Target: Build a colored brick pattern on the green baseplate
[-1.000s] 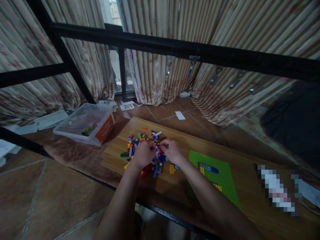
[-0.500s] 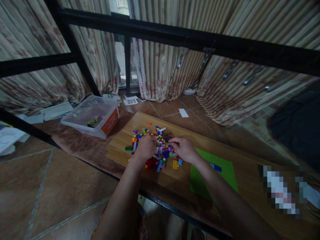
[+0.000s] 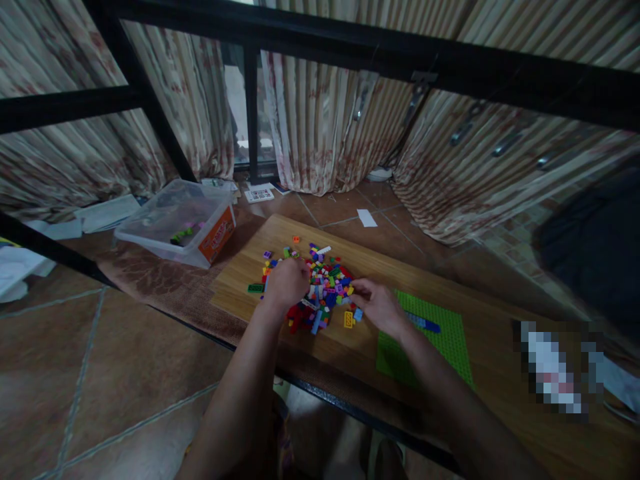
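Note:
A heap of small colourful toy building bricks (image 3: 327, 280) lies spread on the wooden board. My left hand (image 3: 287, 283) is over the heap's left side, fingers curled down into the bricks; whatever they hold is hidden. At the heap's right edge is my right hand (image 3: 377, 303), thumb and fingers drawn together beside a small yellow brick. Whether that brick is gripped or only touched is unclear. Beneath my right forearm, partly covered, lies a green baseplate (image 3: 450, 340) with a few blue bricks (image 3: 425, 324) on it. A larger yellow brick (image 3: 349, 320) rests near the heap's front.
A clear plastic bin (image 3: 165, 243) with an orange label and a few bricks inside stands at the left on a brown cloth (image 3: 150, 283). The wooden board (image 3: 240, 293) runs rightward. Behind are a dark metal rail (image 3: 320, 50), curtains and papers on the tiled floor.
My right hand has moved slightly right, to the heap's edge, uncovering more bricks. My left hand stays over the heap's left side. The view has tilted down a little.

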`<action>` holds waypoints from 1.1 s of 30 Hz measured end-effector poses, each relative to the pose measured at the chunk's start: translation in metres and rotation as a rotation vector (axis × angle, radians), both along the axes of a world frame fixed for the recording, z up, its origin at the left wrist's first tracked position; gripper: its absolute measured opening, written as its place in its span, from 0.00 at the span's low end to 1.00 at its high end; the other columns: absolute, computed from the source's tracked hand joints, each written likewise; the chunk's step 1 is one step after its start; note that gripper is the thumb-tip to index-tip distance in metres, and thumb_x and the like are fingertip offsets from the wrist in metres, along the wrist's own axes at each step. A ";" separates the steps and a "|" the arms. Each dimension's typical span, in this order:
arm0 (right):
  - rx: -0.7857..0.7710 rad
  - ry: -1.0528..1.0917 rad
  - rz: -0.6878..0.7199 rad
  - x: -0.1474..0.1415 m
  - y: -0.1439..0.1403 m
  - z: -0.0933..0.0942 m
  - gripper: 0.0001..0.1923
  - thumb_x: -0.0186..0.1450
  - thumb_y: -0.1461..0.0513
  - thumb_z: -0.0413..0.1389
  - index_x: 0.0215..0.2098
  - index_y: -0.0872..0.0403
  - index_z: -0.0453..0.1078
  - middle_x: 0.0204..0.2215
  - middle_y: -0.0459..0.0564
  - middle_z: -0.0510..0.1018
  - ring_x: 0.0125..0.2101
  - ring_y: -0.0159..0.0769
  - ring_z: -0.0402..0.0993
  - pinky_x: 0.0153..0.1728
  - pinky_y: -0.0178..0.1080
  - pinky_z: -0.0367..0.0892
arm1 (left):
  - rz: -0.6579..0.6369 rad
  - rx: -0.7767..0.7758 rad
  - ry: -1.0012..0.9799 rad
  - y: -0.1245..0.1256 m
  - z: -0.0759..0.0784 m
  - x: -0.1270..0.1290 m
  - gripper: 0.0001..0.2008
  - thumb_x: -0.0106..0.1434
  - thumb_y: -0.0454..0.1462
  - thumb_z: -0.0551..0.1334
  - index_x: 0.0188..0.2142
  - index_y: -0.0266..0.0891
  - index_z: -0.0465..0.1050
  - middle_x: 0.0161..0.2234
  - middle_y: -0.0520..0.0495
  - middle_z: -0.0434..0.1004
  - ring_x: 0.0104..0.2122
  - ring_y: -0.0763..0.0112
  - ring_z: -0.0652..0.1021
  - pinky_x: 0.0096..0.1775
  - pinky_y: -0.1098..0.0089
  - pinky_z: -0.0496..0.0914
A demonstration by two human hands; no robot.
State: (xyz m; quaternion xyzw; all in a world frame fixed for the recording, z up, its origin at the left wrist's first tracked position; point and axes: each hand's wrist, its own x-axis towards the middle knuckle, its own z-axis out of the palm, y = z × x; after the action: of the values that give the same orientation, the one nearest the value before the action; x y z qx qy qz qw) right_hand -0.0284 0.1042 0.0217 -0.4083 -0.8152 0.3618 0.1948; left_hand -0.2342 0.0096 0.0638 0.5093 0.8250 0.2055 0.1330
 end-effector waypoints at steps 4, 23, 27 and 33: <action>0.024 0.024 -0.023 0.003 -0.011 -0.003 0.19 0.54 0.64 0.62 0.44 0.49 0.75 0.33 0.46 0.80 0.32 0.36 0.75 0.37 0.40 0.68 | -0.028 0.030 -0.027 -0.001 0.005 0.003 0.13 0.61 0.33 0.54 0.31 0.39 0.79 0.30 0.45 0.79 0.31 0.67 0.77 0.34 0.72 0.65; 0.182 -0.031 0.031 -0.010 -0.016 -0.004 0.06 0.58 0.63 0.55 0.35 0.51 0.72 0.31 0.45 0.72 0.29 0.33 0.68 0.33 0.35 0.63 | -0.066 0.062 -0.040 0.003 0.003 0.009 0.12 0.61 0.36 0.55 0.31 0.40 0.78 0.29 0.45 0.79 0.30 0.67 0.76 0.33 0.72 0.65; 0.232 0.002 0.023 -0.009 -0.019 -0.003 0.06 0.60 0.61 0.54 0.35 0.50 0.71 0.32 0.46 0.73 0.31 0.35 0.70 0.36 0.37 0.64 | -0.084 0.070 -0.086 0.001 0.009 0.013 0.12 0.61 0.35 0.55 0.29 0.38 0.77 0.26 0.46 0.78 0.27 0.69 0.74 0.32 0.72 0.64; 0.105 0.235 -0.078 -0.010 -0.026 0.005 0.06 0.59 0.59 0.58 0.36 0.49 0.71 0.29 0.44 0.76 0.31 0.36 0.72 0.35 0.37 0.66 | -0.239 0.158 -0.368 0.002 0.008 0.020 0.10 0.60 0.39 0.58 0.28 0.38 0.77 0.25 0.49 0.76 0.27 0.71 0.73 0.30 0.73 0.63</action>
State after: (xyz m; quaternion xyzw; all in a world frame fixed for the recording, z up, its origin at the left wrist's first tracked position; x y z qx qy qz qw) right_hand -0.0385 0.0779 0.0264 -0.3839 -0.7879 0.3562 0.3240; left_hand -0.2140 0.0114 0.0720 0.5662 0.7021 0.3415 0.2642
